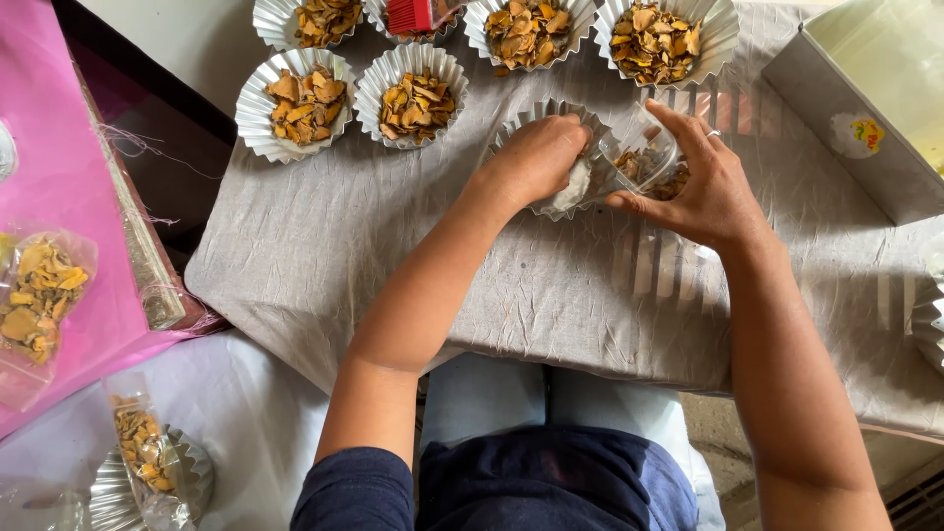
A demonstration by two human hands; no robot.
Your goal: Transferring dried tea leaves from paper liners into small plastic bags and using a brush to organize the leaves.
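Overhead, looking down past two bare forearms onto a table [324,246] draped in wrinkled grey cloth. Left hand [539,157] curled knuckles-up over a fluted foil cup [511,133] near the table's middle, fingers closed around something pale and crumpled at the cup's right edge; cannot tell what that pale thing is. Right hand [700,187] just to the right, thumb and fingers pinching the mouth of a small clear plastic bag [644,157] with orange-brown dried slices [639,167] inside. Bag lying between the two hands, touching both, its open end toward the left hand and the foil cup, its filled end under the right fingers. Silver ring on one right finger.

Farther up the table, beyond the hands, five more filled foil cups [300,103] of the same dried slices in two rows, one holding a red brush [413,14]. Grey box [846,128] with a small colourful sticker at the upper right, apart from the hands. At far left, a pink sheet [69,197] with a filled clear packet [39,295] on it, and lower down another filled packet [143,452] resting across an empty foil cup [187,482]. Dark blue shirt at the bottom edge.
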